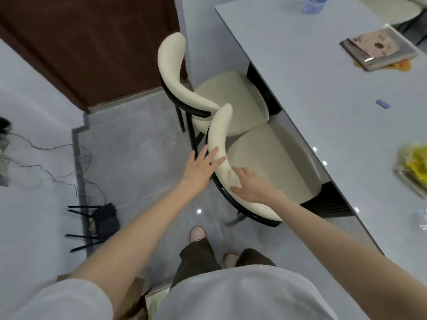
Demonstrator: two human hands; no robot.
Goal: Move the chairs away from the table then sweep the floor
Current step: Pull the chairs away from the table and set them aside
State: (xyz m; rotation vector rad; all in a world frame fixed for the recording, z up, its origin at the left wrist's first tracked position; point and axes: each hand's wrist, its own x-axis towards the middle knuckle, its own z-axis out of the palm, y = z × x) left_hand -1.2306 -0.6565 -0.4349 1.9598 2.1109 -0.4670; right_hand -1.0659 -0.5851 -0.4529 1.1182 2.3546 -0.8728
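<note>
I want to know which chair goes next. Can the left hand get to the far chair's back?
Probably. The left hand is open at the near chair's backrest, and only floor lies between it and the far chair's backrest. The arm looks stretched, so a step may be needed.

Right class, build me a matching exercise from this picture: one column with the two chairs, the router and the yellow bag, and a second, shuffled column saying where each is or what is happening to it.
Things
1. near chair
2. far chair
3. router
4. yellow bag

Places or states
A. lying on the floor by loose cables
B. on the table
C. left hand and right hand touch its backrest
D. untouched, closer to the brown door

Pairs: 1-C, 2-D, 3-A, 4-B
</note>
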